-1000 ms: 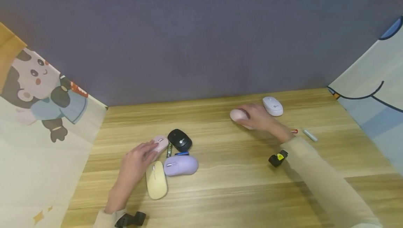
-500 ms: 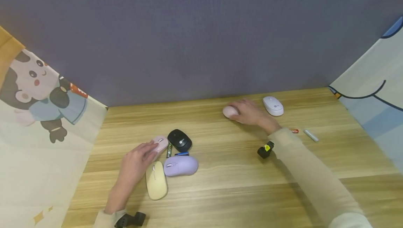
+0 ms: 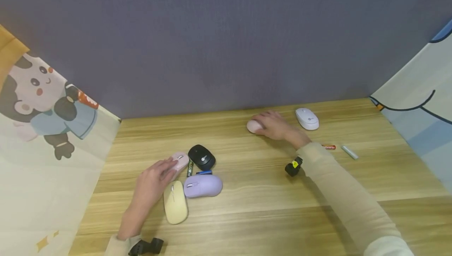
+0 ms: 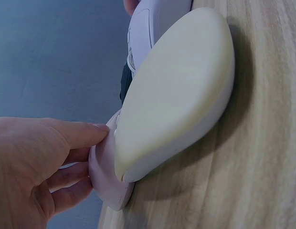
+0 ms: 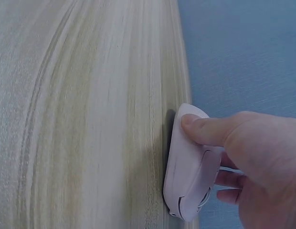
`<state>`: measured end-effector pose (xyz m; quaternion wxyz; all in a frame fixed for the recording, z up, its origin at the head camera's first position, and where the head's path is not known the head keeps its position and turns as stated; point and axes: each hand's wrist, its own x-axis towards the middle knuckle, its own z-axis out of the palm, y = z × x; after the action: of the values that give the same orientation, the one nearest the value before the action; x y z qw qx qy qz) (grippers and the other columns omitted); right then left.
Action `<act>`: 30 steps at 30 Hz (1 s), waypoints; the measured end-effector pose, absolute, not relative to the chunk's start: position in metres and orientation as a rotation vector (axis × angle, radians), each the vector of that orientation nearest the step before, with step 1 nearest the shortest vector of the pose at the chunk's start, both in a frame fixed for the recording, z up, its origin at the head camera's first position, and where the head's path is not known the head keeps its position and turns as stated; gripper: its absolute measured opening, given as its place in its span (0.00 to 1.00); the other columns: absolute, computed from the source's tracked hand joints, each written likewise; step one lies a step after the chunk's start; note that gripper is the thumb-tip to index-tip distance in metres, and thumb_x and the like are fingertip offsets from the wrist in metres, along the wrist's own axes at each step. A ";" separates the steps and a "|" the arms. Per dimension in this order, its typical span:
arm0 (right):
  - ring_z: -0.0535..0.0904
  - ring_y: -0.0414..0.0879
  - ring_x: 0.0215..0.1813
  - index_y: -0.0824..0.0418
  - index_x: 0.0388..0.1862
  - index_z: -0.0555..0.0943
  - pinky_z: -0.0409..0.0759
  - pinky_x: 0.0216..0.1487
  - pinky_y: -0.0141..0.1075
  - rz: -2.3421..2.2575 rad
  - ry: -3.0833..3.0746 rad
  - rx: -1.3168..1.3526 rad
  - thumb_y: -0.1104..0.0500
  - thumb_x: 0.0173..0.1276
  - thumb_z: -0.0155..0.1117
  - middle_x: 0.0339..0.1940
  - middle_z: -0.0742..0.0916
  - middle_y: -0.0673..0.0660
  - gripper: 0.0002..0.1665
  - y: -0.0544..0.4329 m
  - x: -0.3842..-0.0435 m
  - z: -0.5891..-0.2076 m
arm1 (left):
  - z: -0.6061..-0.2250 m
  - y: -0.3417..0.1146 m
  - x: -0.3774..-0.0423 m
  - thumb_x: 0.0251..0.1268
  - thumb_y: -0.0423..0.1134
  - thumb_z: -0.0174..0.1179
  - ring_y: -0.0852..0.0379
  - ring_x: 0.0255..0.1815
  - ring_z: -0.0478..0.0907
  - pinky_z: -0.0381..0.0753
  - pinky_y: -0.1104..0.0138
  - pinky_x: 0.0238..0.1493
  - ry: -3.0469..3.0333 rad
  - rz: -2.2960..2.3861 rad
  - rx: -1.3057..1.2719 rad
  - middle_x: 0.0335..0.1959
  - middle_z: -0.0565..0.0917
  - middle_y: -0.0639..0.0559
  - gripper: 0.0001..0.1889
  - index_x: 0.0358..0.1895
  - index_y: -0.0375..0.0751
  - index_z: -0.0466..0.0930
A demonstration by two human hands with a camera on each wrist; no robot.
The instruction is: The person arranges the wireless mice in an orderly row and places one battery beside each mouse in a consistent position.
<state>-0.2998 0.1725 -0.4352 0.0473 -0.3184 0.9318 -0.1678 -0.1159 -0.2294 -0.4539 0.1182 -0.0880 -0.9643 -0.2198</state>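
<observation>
In the head view my left hand [image 3: 152, 181] holds a pink computer mouse [image 3: 181, 159] at the left. The left wrist view shows the thumb on one side of it and fingers on the other. A yellow mouse [image 4: 176, 76] lies against it, and a black mouse [image 3: 202, 158] and a purple mouse [image 3: 205, 185] sit close by. Towards the back of the table, my right hand [image 3: 273, 125] grips a pale pink mouse [image 5: 181, 162] by its rounded end, thumb on the near side. That mouse is at or very near the tabletop; part of it is hidden under the hand.
A white mouse [image 3: 307, 118] stands right of my right hand. Nearer me lie a red battery [image 3: 329, 147] and a whitish battery [image 3: 349, 152]. Between the left-hand mice are a green-black battery [image 3: 190, 168] and a blue one [image 3: 203, 172]. A grey partition [image 3: 226, 44] rises behind the table.
My right hand has moved left with the pale pink mouse, slowing over the last half second. The red battery shows more beside the sleeve. My left hand has stayed in place.
</observation>
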 end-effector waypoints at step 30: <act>0.74 0.66 0.67 0.68 0.66 0.75 0.78 0.65 0.61 -0.446 3.077 -0.445 0.32 0.71 0.63 0.65 0.79 0.71 0.44 0.160 -0.295 -0.448 | -0.455 -0.226 -0.117 0.63 0.34 0.71 0.33 0.57 0.84 0.83 0.40 0.58 -2.803 -0.667 -0.254 0.58 0.85 0.38 0.17 0.55 0.39 0.87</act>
<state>-0.2946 0.1603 -0.4483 0.0006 -0.1418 0.9797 -0.1419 -0.1169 -0.2260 -0.4554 0.1243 -0.0873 -0.9615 -0.2289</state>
